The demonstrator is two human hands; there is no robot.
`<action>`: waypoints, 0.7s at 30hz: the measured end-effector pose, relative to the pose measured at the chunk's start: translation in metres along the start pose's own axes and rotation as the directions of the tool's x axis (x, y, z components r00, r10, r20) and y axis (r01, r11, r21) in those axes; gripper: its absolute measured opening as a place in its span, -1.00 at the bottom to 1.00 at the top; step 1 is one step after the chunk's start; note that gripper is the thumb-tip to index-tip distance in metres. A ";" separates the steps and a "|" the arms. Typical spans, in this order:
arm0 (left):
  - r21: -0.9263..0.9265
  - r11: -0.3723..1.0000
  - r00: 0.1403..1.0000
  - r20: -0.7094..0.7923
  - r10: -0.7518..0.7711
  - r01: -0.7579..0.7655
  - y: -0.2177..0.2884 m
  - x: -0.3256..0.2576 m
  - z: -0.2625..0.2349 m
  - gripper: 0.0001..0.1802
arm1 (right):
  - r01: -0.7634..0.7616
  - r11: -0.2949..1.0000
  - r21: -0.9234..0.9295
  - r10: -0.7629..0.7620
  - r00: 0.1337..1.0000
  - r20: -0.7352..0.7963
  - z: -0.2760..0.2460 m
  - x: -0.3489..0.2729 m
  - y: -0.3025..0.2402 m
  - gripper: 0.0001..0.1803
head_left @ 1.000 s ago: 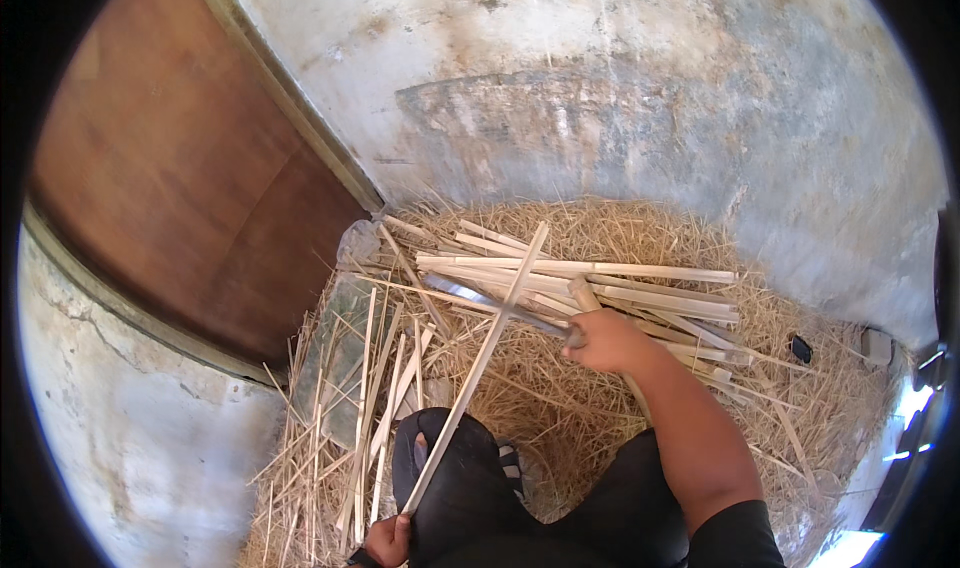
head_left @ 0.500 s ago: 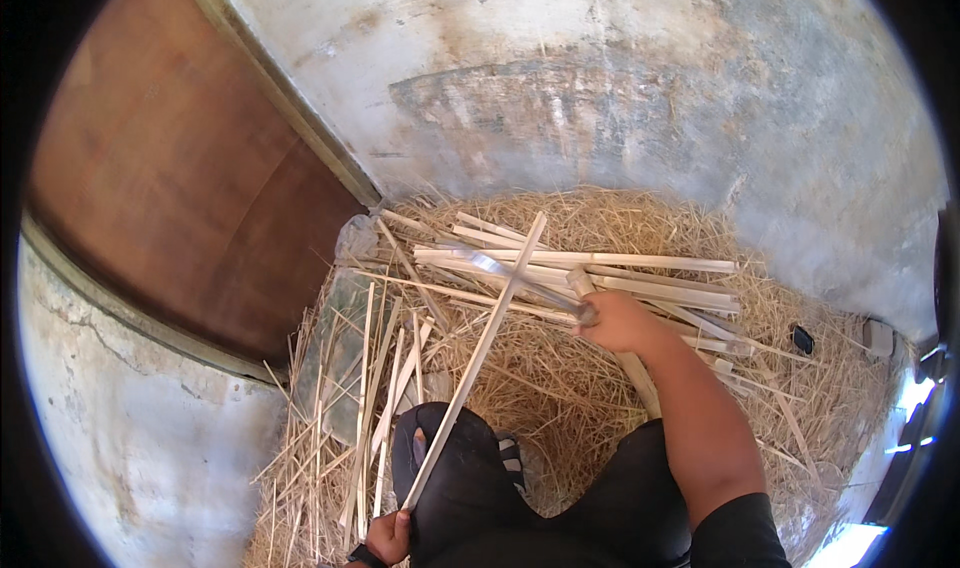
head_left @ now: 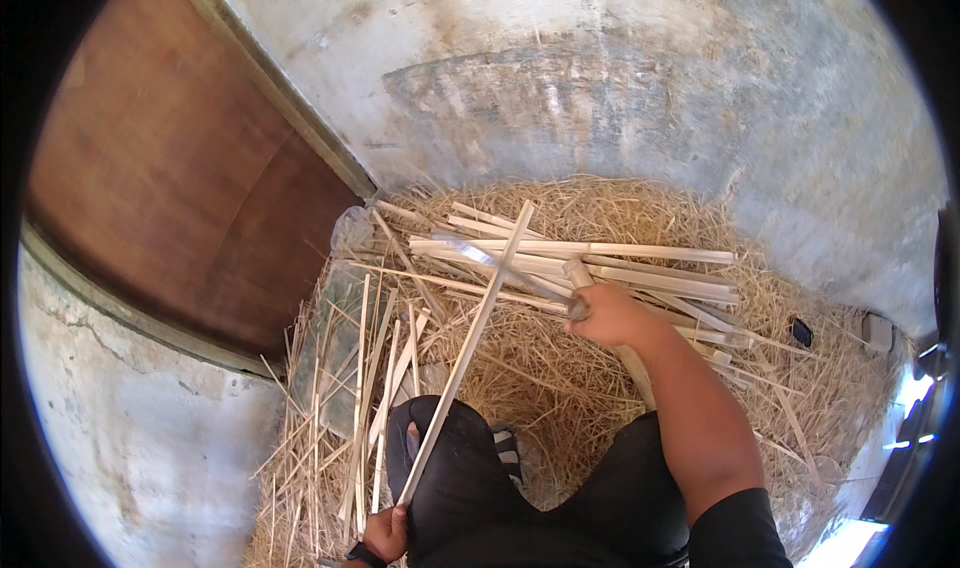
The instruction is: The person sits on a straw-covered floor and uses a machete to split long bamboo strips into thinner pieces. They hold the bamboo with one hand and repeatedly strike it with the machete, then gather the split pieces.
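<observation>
My left hand (head_left: 386, 534) is closed around the near end of a long pale split-bamboo strip (head_left: 465, 360). The strip slants up and away across my left knee, its far end over the pile. In my right hand (head_left: 612, 314) is a knife (head_left: 490, 261) whose metal blade, blurred by motion, points left and crosses the strip near its far end. Whether blade and strip touch, I cannot tell. The knife's handle is mostly hidden by my fingers. Under my right hand and forearm runs a thicker wooden pole (head_left: 636, 378).
Beyond my hands lie stacked split strips (head_left: 660, 255) on straw (head_left: 540, 368). Thin slivers (head_left: 362, 398) are scattered at the left, beside a greenish slab (head_left: 340, 338). A brown door panel (head_left: 190, 178) and stained wall (head_left: 600, 88) enclose the spot. A small black object (head_left: 801, 332) lies at the right.
The strip's far end and the blade have shifted slightly left and away, and the whole view has moved a little. Both hands keep their hold.
</observation>
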State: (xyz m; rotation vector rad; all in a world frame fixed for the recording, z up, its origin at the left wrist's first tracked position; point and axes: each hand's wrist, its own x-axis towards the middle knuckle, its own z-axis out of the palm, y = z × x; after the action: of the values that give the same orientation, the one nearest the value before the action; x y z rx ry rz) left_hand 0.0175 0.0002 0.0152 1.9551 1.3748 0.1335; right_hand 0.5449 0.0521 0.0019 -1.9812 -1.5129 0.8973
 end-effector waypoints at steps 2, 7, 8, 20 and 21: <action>0.020 1.000 1.000 0.016 0.008 -0.009 -0.002 -0.003 -0.002 -0.41 | 0.129 0.989 -0.074 -0.123 0.989 0.084 0.006 -0.009 -0.036 -0.62; 0.121 0.989 0.996 0.005 0.089 -0.089 -0.016 -0.005 0.001 -0.42 | 0.441 0.833 -0.335 -0.340 0.885 0.319 0.013 -0.037 -0.082 -0.69; 0.139 0.985 0.995 -0.002 0.104 -0.102 -0.019 -0.005 0.002 -0.42 | 0.356 0.887 -0.294 -0.304 0.929 0.211 0.010 -0.034 -0.072 -0.69; -0.004 1.000 0.999 0.048 0.010 -0.010 -0.014 -0.006 -0.003 -0.41 | 0.364 0.881 -0.302 -0.360 0.930 0.070 0.011 -0.025 -0.052 -0.74; -0.009 1.000 0.997 0.072 0.008 -0.007 -0.015 -0.007 -0.006 -0.41 | 0.395 0.863 -0.314 -0.380 0.918 0.111 0.009 -0.029 -0.061 -0.75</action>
State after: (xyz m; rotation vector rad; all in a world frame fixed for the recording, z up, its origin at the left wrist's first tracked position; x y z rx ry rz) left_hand -0.0002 0.0001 0.0124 1.9393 1.3183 0.0721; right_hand 0.4936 0.0405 0.0454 -1.7699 -2.1078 0.5452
